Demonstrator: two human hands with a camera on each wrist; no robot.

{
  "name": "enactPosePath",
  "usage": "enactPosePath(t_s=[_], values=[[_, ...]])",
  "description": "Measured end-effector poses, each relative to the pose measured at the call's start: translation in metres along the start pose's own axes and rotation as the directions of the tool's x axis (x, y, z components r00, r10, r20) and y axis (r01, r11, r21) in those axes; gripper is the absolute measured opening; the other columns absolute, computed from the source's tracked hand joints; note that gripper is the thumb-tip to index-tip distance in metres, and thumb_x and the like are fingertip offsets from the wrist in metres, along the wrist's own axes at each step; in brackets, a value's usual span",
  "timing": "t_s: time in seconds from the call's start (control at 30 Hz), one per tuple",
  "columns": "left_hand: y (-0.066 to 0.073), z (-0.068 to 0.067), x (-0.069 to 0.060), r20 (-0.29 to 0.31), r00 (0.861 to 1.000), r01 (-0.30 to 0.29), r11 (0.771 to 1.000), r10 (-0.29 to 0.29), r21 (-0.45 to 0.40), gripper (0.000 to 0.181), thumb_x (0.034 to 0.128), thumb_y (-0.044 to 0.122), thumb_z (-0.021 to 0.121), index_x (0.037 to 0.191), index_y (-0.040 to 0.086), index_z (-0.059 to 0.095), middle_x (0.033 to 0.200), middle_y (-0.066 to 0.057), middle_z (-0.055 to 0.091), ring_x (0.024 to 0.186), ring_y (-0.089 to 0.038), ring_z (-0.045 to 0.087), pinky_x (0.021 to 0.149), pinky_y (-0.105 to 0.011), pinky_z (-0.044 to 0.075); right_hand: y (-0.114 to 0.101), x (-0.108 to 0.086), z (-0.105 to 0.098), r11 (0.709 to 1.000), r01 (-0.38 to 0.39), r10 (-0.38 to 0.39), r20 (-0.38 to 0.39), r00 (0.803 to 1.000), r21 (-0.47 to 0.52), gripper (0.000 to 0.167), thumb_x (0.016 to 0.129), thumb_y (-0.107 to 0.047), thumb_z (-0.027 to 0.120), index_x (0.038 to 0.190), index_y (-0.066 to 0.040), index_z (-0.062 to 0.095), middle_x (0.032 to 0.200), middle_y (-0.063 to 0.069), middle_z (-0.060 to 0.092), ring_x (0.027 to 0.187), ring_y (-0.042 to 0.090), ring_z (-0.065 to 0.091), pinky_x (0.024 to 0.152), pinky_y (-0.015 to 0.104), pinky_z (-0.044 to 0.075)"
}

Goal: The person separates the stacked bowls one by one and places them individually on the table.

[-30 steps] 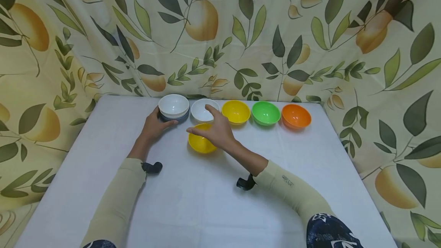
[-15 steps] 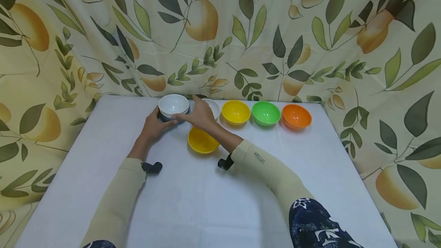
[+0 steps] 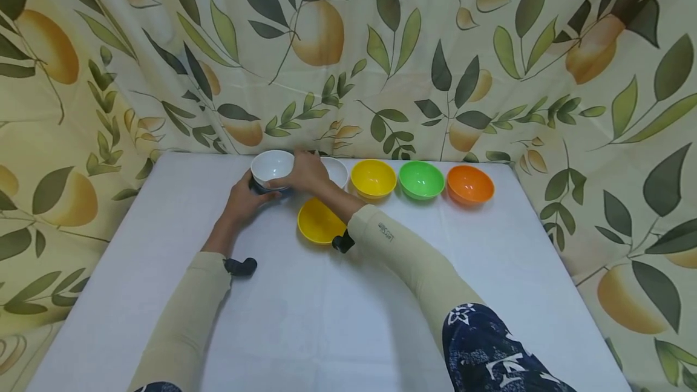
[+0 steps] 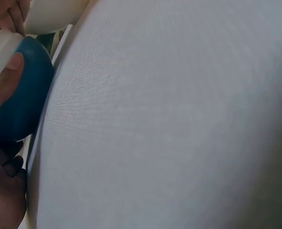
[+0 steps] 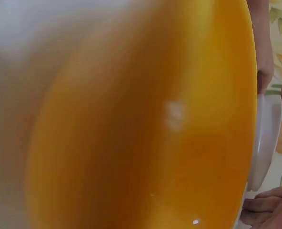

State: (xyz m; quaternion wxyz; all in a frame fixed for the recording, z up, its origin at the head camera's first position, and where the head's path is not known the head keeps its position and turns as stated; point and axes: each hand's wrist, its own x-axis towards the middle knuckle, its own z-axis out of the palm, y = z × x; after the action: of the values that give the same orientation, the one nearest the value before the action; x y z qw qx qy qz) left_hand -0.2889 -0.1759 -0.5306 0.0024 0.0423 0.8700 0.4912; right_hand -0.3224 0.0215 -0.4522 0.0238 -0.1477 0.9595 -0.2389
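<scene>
At the table's back left, a white bowl [image 3: 270,165] sits stacked in a blue bowl [image 4: 31,90]. My left hand [image 3: 242,201] grips the blue bowl from its left side, thumb across the front. From the right, my right hand [image 3: 306,173] holds the white bowl near its rim and covers part of it. Below my right forearm stands a yellow bowl [image 3: 316,222], which fills much of the right wrist view. A second white bowl [image 3: 337,171] is partly hidden behind the right hand.
Along the back edge, to the right, stand another yellow bowl [image 3: 373,178], a green bowl [image 3: 422,180] and an orange bowl [image 3: 470,184]. A white cloth covers the table [image 3: 283,319]. Behind it hangs a leaf-and-fruit patterned curtain [image 3: 403,77].
My right hand has moved left from above the front yellow bowl to the stacked white bowl and has taken hold of it. The left hand stays in place on the stack.
</scene>
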Motion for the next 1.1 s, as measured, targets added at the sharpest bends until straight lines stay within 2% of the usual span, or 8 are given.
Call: enactPosePath(t_s=[0.2, 0.4, 0.53, 0.77, 0.83, 0.93, 1.1], values=[[-0.0007, 0.0004, 0.0004, 0.005, 1.000, 0.011, 1.000, -0.011, 0.000, 0.106, 0.0865, 0.039, 0.089, 0.166, 0.006, 0.027, 0.166, -0.022, 0.035, 0.154, -0.039, 0.028, 0.127, -0.054, 0.021, 0.0029, 0.0032, 0.0030, 0.999, -0.005, 0.007, 0.047, 0.999, -0.036, 0.098, 0.075, -0.073, 0.082, 0.143, -0.007, 0.058, 0.129, 0.005, 0.069, 0.115, 0.021, 0.060, 0.119, 0.045, 0.033], [-0.0006, 0.0007, 0.0003, 0.005, 1.000, 0.010, 1.000, -0.010, -0.001, 0.106, 0.0864, 0.037, 0.089, 0.166, 0.005, 0.027, 0.166, -0.021, 0.034, 0.155, -0.038, 0.027, 0.128, -0.054, 0.020, 0.0033, 0.0043, 0.0038, 1.000, 0.000, 0.001, 0.037, 0.999, -0.022, 0.100, 0.074, -0.076, 0.082, 0.142, -0.007, 0.059, 0.127, 0.005, 0.071, 0.115, 0.021, 0.061, 0.127, 0.049, 0.023], [-0.0007, 0.0008, 0.0010, 0.004, 1.000, 0.008, 1.000, -0.008, 0.006, 0.105, 0.0866, 0.036, 0.089, 0.165, 0.004, 0.028, 0.166, -0.022, 0.035, 0.154, -0.038, 0.028, 0.128, -0.053, 0.021, 0.0028, 0.0053, 0.0046, 1.000, -0.004, 0.004, 0.033, 0.999, -0.008, 0.100, 0.074, -0.075, 0.082, 0.143, -0.006, 0.058, 0.126, 0.006, 0.071, 0.113, 0.020, 0.063, 0.127, 0.048, 0.024], [-0.0011, 0.0005, 0.0013, 0.012, 1.000, 0.004, 1.000, -0.004, 0.009, 0.104, 0.0881, 0.034, 0.088, 0.166, 0.004, 0.026, 0.168, -0.020, 0.032, 0.156, -0.037, 0.026, 0.128, -0.052, 0.021, 0.0030, 0.0064, 0.0067, 0.999, 0.031, -0.031, -0.011, 0.999, 0.040, 0.093, 0.074, -0.063, 0.090, 0.143, -0.009, 0.060, 0.131, 0.005, 0.070, 0.117, 0.021, 0.063, 0.126, 0.047, 0.024], [-0.0013, 0.0005, 0.0017, 0.010, 1.000, 0.009, 1.000, -0.009, 0.009, 0.103, 0.0881, 0.035, 0.088, 0.166, 0.006, 0.027, 0.168, -0.019, 0.032, 0.156, -0.036, 0.025, 0.128, -0.051, 0.021, 0.0032, 0.0056, 0.0064, 0.998, 0.030, -0.029, -0.018, 0.999, 0.059, 0.093, 0.073, -0.061, 0.091, 0.144, -0.009, 0.059, 0.131, 0.005, 0.070, 0.118, 0.022, 0.063, 0.126, 0.046, 0.026], [-0.0010, 0.0001, 0.0020, 0.007, 1.000, 0.005, 1.000, -0.005, 0.010, 0.103, 0.0881, 0.034, 0.088, 0.166, 0.006, 0.026, 0.168, -0.019, 0.031, 0.156, -0.036, 0.025, 0.128, -0.051, 0.021, 0.0028, 0.0046, 0.0057, 0.995, 0.025, -0.022, -0.031, 0.999, 0.093, 0.097, 0.073, -0.059, 0.093, 0.147, -0.008, 0.055, 0.133, 0.007, 0.068, 0.118, 0.023, 0.062, 0.120, 0.044, 0.036], [-0.0008, -0.0006, 0.0019, 0.008, 1.000, 0.003, 1.000, -0.003, 0.006, 0.104, 0.0869, 0.034, 0.089, 0.166, 0.006, 0.027, 0.167, -0.020, 0.034, 0.155, -0.037, 0.028, 0.128, -0.053, 0.021, 0.0006, 0.0019, 0.0036, 0.988, 0.023, -0.015, -0.056, 0.998, 0.152, 0.100, 0.072, -0.055, 0.095, 0.150, -0.008, 0.052, 0.134, 0.009, 0.066, 0.119, 0.029, 0.060, 0.100, 0.041, 0.054]])
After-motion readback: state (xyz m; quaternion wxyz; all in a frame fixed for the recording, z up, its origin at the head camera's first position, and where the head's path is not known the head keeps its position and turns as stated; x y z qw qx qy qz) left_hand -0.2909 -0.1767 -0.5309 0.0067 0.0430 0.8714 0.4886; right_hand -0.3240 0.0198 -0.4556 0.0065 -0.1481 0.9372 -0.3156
